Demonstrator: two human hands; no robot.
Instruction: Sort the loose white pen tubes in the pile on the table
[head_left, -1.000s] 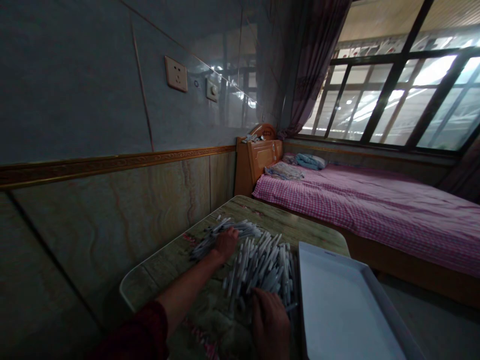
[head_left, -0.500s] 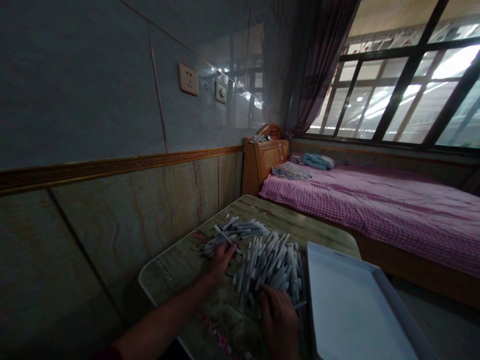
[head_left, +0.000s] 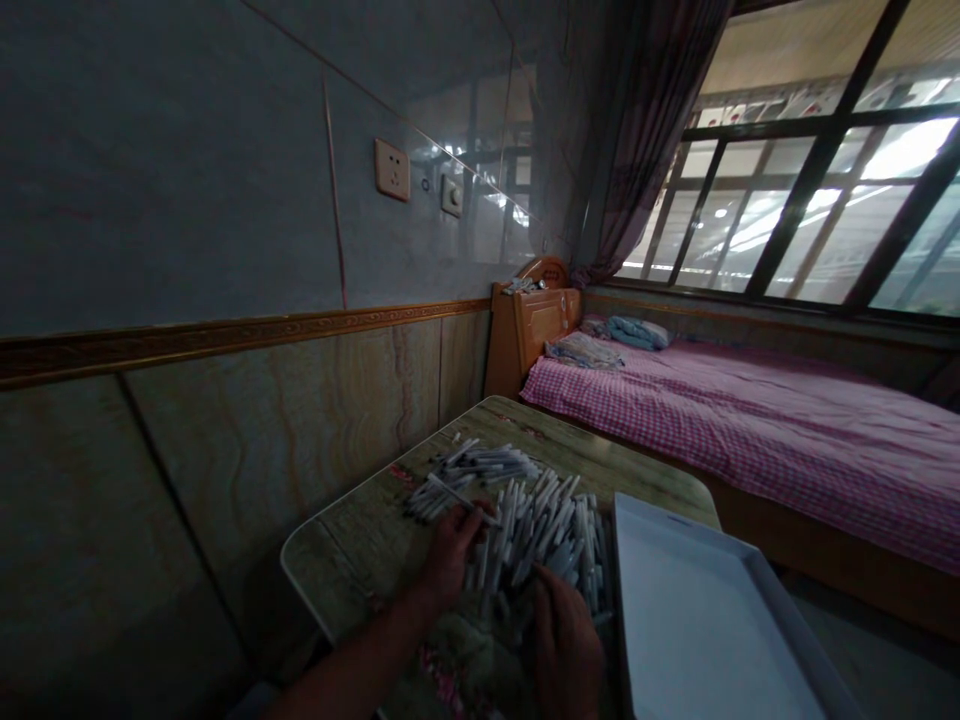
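Observation:
My left hand (head_left: 452, 552) is closed in a pinch on a slim white pen (head_left: 446, 488), which slants up and left from the fingertips. Behind it lies a smaller pile of pens (head_left: 495, 462), some with dark ends. A larger heap of whitish pens (head_left: 551, 525) covers the middle of the table, just right of that hand. At the near edge of this heap is my right hand (head_left: 568, 645), its thumb and fingers pressed together. What those fingers hold, if anything, is too dark to make out.
A shallow white tray (head_left: 697, 610) stands at the right of the marbled table (head_left: 352, 560). Beyond the table is a bed with a pink checked cover (head_left: 720, 410) and a wooden headboard (head_left: 532, 325). A tiled wall (head_left: 247, 430) runs along the left.
My left hand has moved right and nearer with the pen, from the smaller pile toward the larger heap. My right hand has shifted slightly right. The view has tilted a little.

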